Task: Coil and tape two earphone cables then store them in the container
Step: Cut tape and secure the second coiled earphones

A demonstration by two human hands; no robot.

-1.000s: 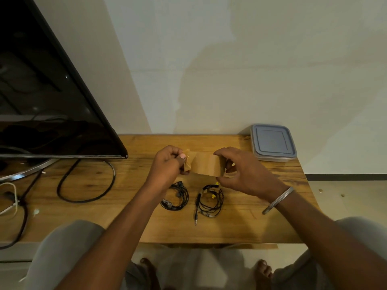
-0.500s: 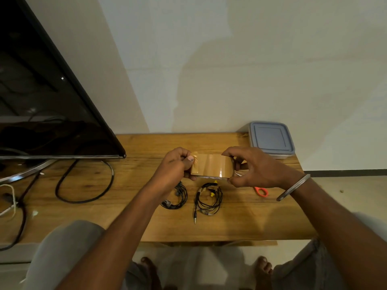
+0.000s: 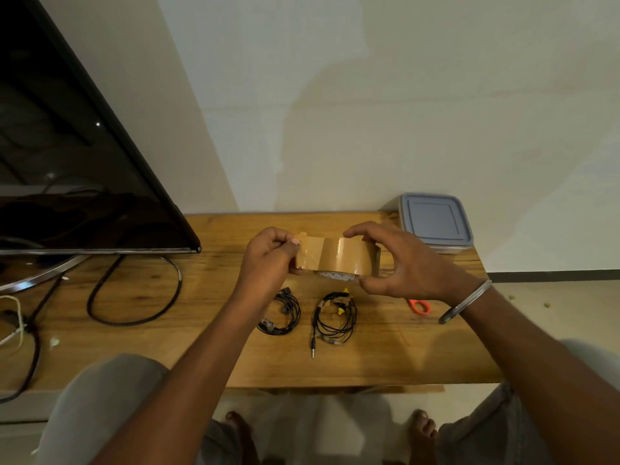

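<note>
Pinching the peeled end of brown tape between thumb and fingertips of the left hand. Gripping the tape roll in the right hand, fingers curled over the top, thumb underneath. Both up off the table, with a short strip stretched between them.

Straight below, lying side by side and just apart: the left coil of earphone cable under the left wrist, then the right coil, its jack trailing toward the near edge. Hard to tell whether either is taped yet. Orange scissors poking out beside the right wrist. Out at the far right corner, well apart from the coils, the container, lid on.

Trouble spots, by the look of it:
- Both hands busy, so no free one for the scissors.
- Easy to let the strip sag, fold on itself or stick to the fingers while reaching.
- Easy also to nudge a loose coil open with a dropping wrist.
- Likely to snag that trailing jack on the way to the container.
</note>
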